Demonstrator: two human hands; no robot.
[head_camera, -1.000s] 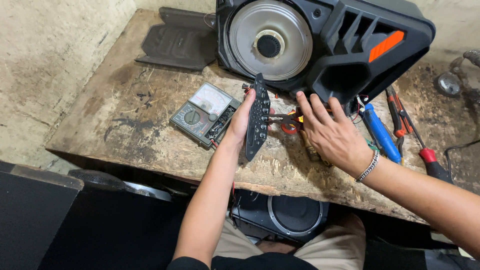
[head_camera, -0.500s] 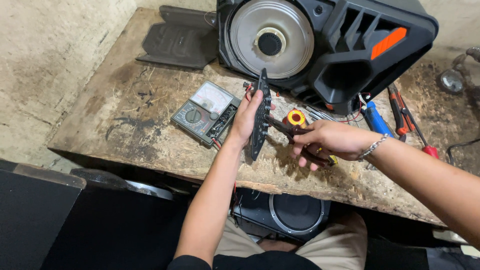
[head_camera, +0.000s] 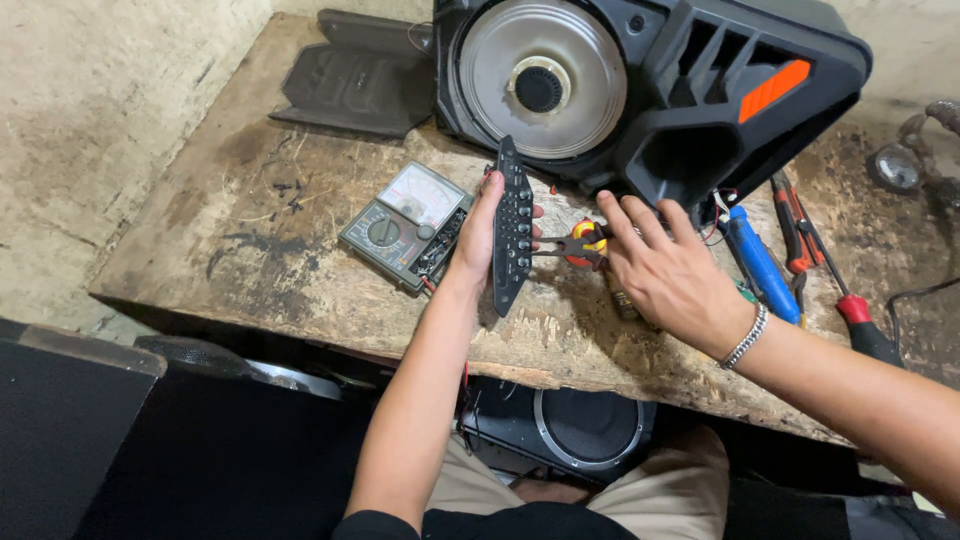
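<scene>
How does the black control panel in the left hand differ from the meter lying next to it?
The control panel is long, narrow and black, held up on edge by the left hand; the meter is squarish, grey-green, lying flat on the wooden bench. The panel carries a row of small knobs; the meter has one dial and a pale scale window. Both sit left of the right hand.

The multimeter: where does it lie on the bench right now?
In the head view, the multimeter lies on the wooden bench, just left of the left hand holding the black control panel.

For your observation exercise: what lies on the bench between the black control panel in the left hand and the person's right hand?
In the head view, pliers with orange-yellow handles lie between the control panel and the right hand.
</scene>
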